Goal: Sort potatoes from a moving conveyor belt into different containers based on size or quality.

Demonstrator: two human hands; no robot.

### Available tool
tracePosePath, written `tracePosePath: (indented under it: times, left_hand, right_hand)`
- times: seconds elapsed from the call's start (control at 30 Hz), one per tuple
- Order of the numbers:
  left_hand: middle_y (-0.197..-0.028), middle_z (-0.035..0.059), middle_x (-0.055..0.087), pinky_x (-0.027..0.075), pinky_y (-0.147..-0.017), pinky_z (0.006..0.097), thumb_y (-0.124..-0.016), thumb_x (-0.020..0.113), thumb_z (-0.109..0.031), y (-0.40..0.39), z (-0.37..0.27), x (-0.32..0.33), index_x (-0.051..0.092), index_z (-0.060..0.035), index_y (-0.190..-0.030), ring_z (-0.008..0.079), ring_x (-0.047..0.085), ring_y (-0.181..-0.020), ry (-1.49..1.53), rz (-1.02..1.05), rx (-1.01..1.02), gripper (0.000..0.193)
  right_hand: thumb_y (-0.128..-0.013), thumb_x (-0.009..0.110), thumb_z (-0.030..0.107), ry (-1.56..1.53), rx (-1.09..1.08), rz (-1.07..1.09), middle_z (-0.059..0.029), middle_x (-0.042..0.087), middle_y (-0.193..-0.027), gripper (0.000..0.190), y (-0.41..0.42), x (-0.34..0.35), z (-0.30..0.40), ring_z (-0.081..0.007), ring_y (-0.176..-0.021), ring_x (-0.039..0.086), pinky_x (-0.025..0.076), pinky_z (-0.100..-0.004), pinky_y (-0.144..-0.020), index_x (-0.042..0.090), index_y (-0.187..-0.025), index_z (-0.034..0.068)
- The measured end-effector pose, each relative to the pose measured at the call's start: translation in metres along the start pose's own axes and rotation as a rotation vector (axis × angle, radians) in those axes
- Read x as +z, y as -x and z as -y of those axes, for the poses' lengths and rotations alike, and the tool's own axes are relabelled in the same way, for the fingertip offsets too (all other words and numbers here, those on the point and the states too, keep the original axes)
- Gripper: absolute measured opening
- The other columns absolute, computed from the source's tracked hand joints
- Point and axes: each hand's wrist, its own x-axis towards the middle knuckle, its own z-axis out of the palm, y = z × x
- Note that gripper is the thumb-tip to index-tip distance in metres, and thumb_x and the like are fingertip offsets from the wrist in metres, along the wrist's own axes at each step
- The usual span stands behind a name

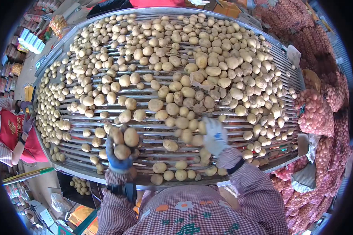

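Note:
My left hand (120, 151), in a blue-coated work glove, holds several potatoes (131, 137) in its upturned palm over the near left part of a metal roller sorting table (153, 151). My right hand (215, 136), in a white knitted glove with a blue mark, reaches over the rollers with its fingers against potatoes (197, 140) beside it. Those potatoes look slightly blurred. Whether the right fingers grip one, I cannot tell. Many loose potatoes (213, 71) cover the rollers, densest at the far side and right. A short row of potatoes (181, 175) lies along the near edge.
A co-worker in a red apron (13, 129) has gloved hands at the table's left end. Full red mesh sacks (315, 113) are piled along the right. A black crate (73, 191) holding potatoes stands below the near left edge. Metal side rails (88, 175) border the rollers.

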Motion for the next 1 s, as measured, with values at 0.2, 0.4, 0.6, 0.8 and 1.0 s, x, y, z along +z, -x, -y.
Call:
tracePosePath:
  times: [0.2, 0.4, 0.6, 0.8, 1.0]
  left_hand:
    - [-0.165, 0.0178, 0.037, 0.038, -0.123, 0.0532, -0.089, 0.084, -0.016, 0.059, 0.005, -0.015, 0.023, -0.0259, -0.164, 0.0344, 0.041, -0.15, 0.063, 0.082, 0.136, 0.097]
    - [-0.162, 0.0165, 0.042, 0.041, -0.12, 0.0568, -0.1, 0.07, -0.024, 0.079, -0.014, 0.002, 0.024, -0.0154, -0.165, 0.0362, 0.045, -0.147, 0.237, 0.003, 0.098, 0.08]
    - [-0.151, 0.0178, 0.053, 0.043, -0.115, 0.0588, -0.103, 0.052, -0.054, 0.069, -0.008, -0.006, 0.048, -0.0099, -0.15, 0.038, 0.052, -0.139, -0.02, 0.065, 0.171, 0.065]
    - [-0.138, 0.0206, 0.063, 0.046, -0.115, 0.055, -0.102, 0.051, -0.053, 0.024, 0.019, -0.009, 0.057, -0.0037, -0.137, 0.0385, 0.059, -0.131, 0.015, -0.181, -0.087, 0.06]
    - [-0.145, 0.019, 0.059, 0.046, -0.115, 0.0519, -0.103, 0.05, -0.049, -0.017, 0.036, -0.021, 0.054, -0.0017, -0.143, 0.0355, 0.057, -0.135, -0.05, -0.104, -0.163, 0.063]
  right_hand:
    - [-0.084, 0.066, 0.026, -0.419, -0.33, 0.101, -0.027, 0.049, -0.141, 0.085, -0.038, 0.017, 0.167, -0.0449, -0.128, 0.052, 0.045, -0.051, -0.111, 0.032, -0.156, -0.005]
    - [-0.091, 0.063, 0.022, -0.672, -0.611, -0.208, -0.0296, 0.061, -0.125, 0.051, -0.106, -0.026, 0.198, -0.0451, -0.108, 0.066, 0.056, -0.0494, -0.095, 0.054, -0.135, -0.002]
    - [-0.094, 0.06, 0.035, 0.014, 0.131, 0.018, -0.0197, 0.064, -0.124, 0.04, -0.16, -0.055, 0.072, -0.0371, -0.114, 0.067, 0.053, -0.0507, -0.095, 0.057, -0.123, 0.007]
    - [-0.092, 0.062, 0.047, 0.043, -0.123, 0.242, -0.0192, 0.064, -0.13, 0.061, -0.151, -0.054, 0.068, -0.036, -0.12, 0.066, 0.05, -0.0496, -0.101, 0.053, -0.137, 0.008]
    - [-0.093, 0.066, 0.046, -0.596, -0.301, 0.173, -0.0262, 0.068, -0.123, 0.062, -0.098, -0.061, 0.115, -0.0397, -0.109, 0.069, 0.053, -0.0468, -0.098, 0.058, -0.136, 0.002]
